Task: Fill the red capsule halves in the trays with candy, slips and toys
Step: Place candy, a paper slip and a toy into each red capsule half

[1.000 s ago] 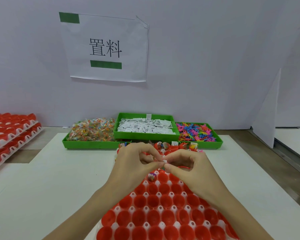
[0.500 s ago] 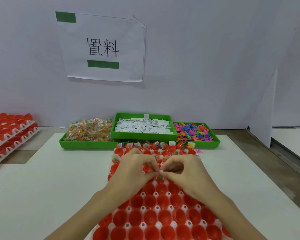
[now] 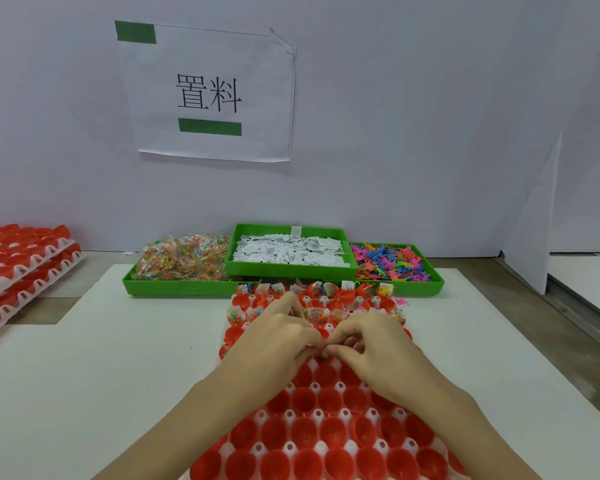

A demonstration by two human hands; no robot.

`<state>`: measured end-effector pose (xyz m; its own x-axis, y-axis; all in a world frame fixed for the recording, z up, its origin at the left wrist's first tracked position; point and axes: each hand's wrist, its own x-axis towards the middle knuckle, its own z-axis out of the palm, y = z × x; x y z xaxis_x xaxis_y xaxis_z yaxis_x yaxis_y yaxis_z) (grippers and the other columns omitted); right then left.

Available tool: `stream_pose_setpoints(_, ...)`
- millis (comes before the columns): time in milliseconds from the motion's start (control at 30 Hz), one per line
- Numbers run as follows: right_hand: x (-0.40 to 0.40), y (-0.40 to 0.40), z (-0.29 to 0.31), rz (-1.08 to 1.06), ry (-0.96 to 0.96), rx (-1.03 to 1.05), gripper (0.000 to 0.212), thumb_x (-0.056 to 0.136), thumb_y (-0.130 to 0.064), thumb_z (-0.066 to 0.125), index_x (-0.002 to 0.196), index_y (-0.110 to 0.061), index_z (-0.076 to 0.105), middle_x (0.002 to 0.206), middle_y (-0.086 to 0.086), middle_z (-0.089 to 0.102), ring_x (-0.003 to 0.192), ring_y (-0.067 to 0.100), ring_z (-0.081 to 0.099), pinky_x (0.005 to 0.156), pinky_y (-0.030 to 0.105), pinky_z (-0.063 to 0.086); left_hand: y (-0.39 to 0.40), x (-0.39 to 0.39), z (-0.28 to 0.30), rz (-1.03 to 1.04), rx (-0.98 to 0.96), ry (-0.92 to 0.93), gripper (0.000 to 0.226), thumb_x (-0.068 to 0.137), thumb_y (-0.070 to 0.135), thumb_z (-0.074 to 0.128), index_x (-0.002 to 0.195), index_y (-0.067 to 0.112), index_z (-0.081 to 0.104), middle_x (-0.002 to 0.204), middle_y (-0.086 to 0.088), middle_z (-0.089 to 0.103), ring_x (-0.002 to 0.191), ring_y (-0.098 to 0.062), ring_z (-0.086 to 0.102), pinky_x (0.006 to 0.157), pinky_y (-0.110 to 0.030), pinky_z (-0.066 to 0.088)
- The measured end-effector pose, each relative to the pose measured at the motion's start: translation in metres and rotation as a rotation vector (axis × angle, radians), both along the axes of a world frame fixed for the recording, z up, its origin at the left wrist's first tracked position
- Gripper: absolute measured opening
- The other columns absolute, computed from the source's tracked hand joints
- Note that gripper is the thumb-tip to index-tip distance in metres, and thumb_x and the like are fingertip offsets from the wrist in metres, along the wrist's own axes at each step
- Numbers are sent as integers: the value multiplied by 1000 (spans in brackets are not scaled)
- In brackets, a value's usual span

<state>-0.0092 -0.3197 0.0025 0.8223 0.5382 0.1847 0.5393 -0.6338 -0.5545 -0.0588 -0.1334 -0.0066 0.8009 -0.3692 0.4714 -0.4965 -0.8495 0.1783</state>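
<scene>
A white tray of red capsule halves (image 3: 326, 431) lies on the table before me. Its far rows (image 3: 312, 296) hold candy, slips and toys; the near halves are bare. My left hand (image 3: 278, 337) and my right hand (image 3: 374, 341) meet fingertip to fingertip low over the tray's third row. Their curled fingers pinch something small between them, which is too hidden to name. Behind the tray stand three green bins: wrapped candy (image 3: 184, 261), white paper slips (image 3: 288, 251) and coloured plastic toys (image 3: 388, 261).
Stacked trays of red capsule halves (image 3: 18, 265) sit at the far left. A paper sign (image 3: 208, 95) hangs on the wall behind the bins. A white panel (image 3: 534, 230) leans at the right. The white table top (image 3: 101, 368) spreads to either side of the tray.
Both hands have dropped from mid-air down onto the tray, keeping their fingertips together. The view has tilted, so the bins and tray sit lower and closer.
</scene>
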Motion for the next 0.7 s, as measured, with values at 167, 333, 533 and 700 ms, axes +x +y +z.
stream_pose_setpoints(167, 4, 3, -2, -49, 0, -2, 13, 89, -18, 76, 83, -29, 79, 76, -16, 70, 73, -2, 63, 66, 8, 46, 1, 2, -1, -17, 103, 31, 24, 104, 23, 55, 112, 26, 78, 114, 16, 70, 113, -16, 48, 98, -31, 39)
stream_pose_setpoints(333, 8, 8, -4, -75, 47, 40, 20, 81, -9, 80, 78, -28, 74, 71, -11, 70, 65, 0, 63, 64, 10, 51, 5, 5, -5, -8, 122, 33, 24, 103, 20, 55, 111, 27, 76, 119, 17, 67, 117, -14, 49, 96, -26, 33)
stream_pose_setpoints(533, 9, 3, -5, -36, 40, 62, 14, 84, -15, 80, 78, -27, 78, 73, -11, 73, 73, 2, 67, 64, 9, 49, 15, 9, -1, 13, -17, 213, 23, 104, 37, 56, 118, 39, 74, 124, 27, 66, 121, -1, 39, 104, -25, 25)
stream_pose_setpoints(700, 7, -7, -1, -2, 53, 129, 9, 91, -25, 75, 84, -26, 81, 75, -16, 74, 77, -2, 68, 69, 10, 49, 17, 9, 14, -12, -174, 247, 18, 100, 29, 66, 110, 33, 80, 108, 22, 75, 105, 15, 52, 92, 0, 30)
